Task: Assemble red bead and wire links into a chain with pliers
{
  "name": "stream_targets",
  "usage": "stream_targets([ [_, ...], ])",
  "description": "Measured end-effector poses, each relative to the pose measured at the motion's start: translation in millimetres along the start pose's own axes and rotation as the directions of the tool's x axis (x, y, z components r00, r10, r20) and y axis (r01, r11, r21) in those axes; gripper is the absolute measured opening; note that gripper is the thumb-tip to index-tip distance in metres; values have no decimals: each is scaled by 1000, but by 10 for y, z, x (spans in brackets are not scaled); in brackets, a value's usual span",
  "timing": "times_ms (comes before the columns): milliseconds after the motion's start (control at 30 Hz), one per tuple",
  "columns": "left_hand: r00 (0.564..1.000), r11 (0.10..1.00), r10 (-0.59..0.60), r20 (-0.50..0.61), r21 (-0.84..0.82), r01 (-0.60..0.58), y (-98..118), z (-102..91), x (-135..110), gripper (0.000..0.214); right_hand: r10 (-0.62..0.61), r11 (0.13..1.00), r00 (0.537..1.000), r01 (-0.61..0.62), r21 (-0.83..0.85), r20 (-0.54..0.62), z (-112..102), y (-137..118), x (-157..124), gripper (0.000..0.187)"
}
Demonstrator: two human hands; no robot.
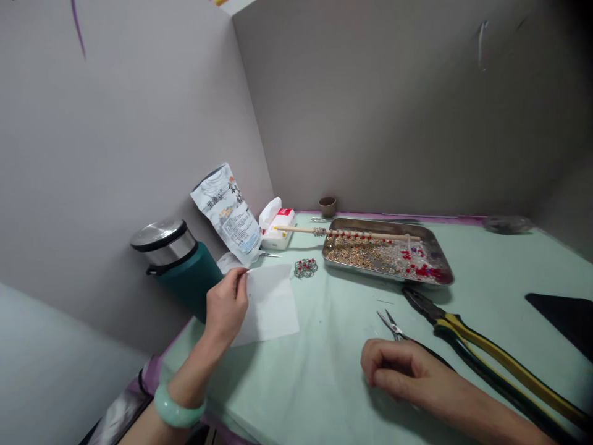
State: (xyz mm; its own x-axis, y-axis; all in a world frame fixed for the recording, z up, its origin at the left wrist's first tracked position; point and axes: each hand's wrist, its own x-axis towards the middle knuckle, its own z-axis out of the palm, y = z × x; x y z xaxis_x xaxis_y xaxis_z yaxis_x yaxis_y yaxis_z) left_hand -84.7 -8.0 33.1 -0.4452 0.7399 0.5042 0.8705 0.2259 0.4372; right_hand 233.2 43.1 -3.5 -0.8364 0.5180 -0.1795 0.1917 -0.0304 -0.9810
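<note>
My left hand [227, 305] pinches the upper left corner of a white tissue [270, 303], whose sheet spreads over the green tabletop. Above the near part of the table, my right hand [398, 366] is loosely curled, and I see nothing between its thumb and fingers. Just behind it lie small pliers [395, 329] with thin jaws open, their handles partly hidden by the hand. Large pliers [456, 330] with yellow and dark green handles reach past my right forearm. A small wire piece with red beads [306, 267] rests beyond the tissue.
A metal tray [356, 272] holds gold, clear and red beads, with a beaded wooden stick [389, 236] across it. At left stand a teal bottle [189, 275] and a white printed pouch [229, 213]. Behind are a tissue pack [280, 238] and a small brown cup [327, 207].
</note>
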Motion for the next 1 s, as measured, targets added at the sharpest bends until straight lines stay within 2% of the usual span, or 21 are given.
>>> stream_targets([
  [67, 995, 995, 71, -76, 68, -66, 34, 13, 15, 27, 4, 1000, 1000, -4, 2, -6, 3, -4, 0, 21],
  [100, 991, 991, 104, -80, 97, -96, 48, 25, 18, 28, 6, 1000, 1000, -6, 3, -9, 4, -2, -1, 22],
  [133, 989, 984, 134, -55, 125, -127, 60, 39, 14, 28, 7, 1000, 1000, -7, 4, -9, 5, 2, -2, 22],
  [200, 982, 968, 178, 67, 168, -187, 78, 65, -16, 28, 0, 1000, 1000, 0, 3, -10, 3, 19, -4, 22],
  [267, 951, 955, 194, 240, 175, -238, 88, 78, -69, 31, -17, 1000, 1000, 17, -4, -8, -1, 41, -6, 23],
  [333, 918, 958, 189, 348, 139, -250, 85, 73, -129, 35, -30, 1000, 1000, 30, -9, -3, -6, 58, -7, 25],
  [467, 916, 964, 231, 328, 52, -262, 55, 45, -251, 36, -22, 1000, 1000, 22, -6, -11, -10, 62, -3, 27],
  [500, 893, 953, 272, 358, 29, -303, 50, 45, -290, 36, -20, 1000, 1000, 20, -8, -15, -9, 58, -2, 27],
  [533, 851, 934, 324, 414, 4, -357, 47, 51, -334, 36, -18, 1000, 1000, 18, -13, -17, -7, 53, -2, 27],
  [600, 729, 885, 411, 547, -45, -464, 51, 77, -432, 40, -19, 1000, 1000, 19, -22, -16, -3, 44, -1, 26],
  [667, 634, 854, 423, 647, -50, -518, 64, 115, -514, 51, -33, 999, 999, 33, -30, -13, 1, 39, -1, 25],
  [700, 615, 855, 397, 681, -32, -518, 74, 134, -538, 57, -36, 999, 999, 35, -31, -12, 3, 39, 0, 25],
  [767, 618, 874, 321, 717, 26, -485, 96, 165, -541, 64, -34, 999, 999, 33, -29, -16, 4, 45, 1, 24],
  [833, 649, 890, 265, 713, 77, -449, 123, 184, -496, 65, -29, 999, 999, 28, -24, -21, 2, 54, 4, 24],
  [1000, 716, 875, 336, 612, 79, -478, 162, 216, -372, 59, -32, 999, 999, 32, 9, -26, -2, 65, 0, 23],
])
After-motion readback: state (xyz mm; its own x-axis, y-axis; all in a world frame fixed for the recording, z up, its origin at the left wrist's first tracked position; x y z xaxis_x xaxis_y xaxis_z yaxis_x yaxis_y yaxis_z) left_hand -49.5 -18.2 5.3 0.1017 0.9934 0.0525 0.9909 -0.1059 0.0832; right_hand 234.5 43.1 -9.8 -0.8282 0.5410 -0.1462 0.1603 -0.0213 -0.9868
